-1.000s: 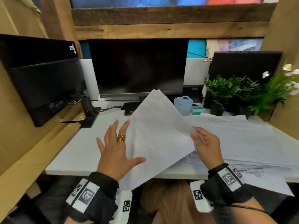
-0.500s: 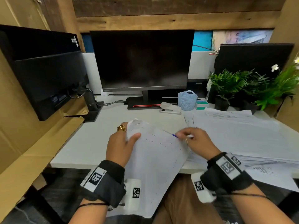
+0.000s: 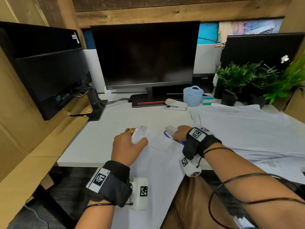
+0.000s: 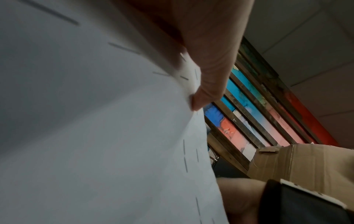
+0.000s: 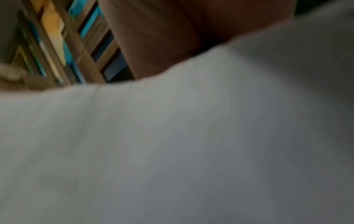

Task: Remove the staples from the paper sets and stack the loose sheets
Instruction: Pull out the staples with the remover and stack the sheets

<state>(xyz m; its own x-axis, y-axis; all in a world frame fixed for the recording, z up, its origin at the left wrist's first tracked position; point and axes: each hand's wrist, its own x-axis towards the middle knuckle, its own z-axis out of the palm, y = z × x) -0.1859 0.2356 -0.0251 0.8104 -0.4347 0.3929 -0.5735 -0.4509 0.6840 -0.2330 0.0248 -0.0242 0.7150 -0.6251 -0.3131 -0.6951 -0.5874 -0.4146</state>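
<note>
A stapled set of white sheets [image 3: 158, 156] lies over the desk's front edge and hangs toward my lap. My left hand [image 3: 130, 142] grips its curled near-left corner, and in the left wrist view the thumb [image 4: 203, 91] pinches the paper [image 4: 114, 121]. My right hand [image 3: 181, 133] holds a blue and white staple remover [image 3: 170, 132] against the top of the same set; its fingers are hidden behind the wrist band. The right wrist view is blurred, filled with paper [image 5: 191, 144].
A wide spread of loose sheets [image 3: 247, 129] covers the right side of the white desk [image 3: 115, 129]. A white stapler [image 3: 175, 104], a blue basket [image 3: 193, 96], a monitor [image 3: 145, 55] and plants [image 3: 244, 80] stand behind. A second monitor [image 3: 46, 66] and cardboard flank the left.
The paper set came down from the air onto the desk. My left hand went from flat and open to gripping its corner. My right hand moved forward with the staple remover.
</note>
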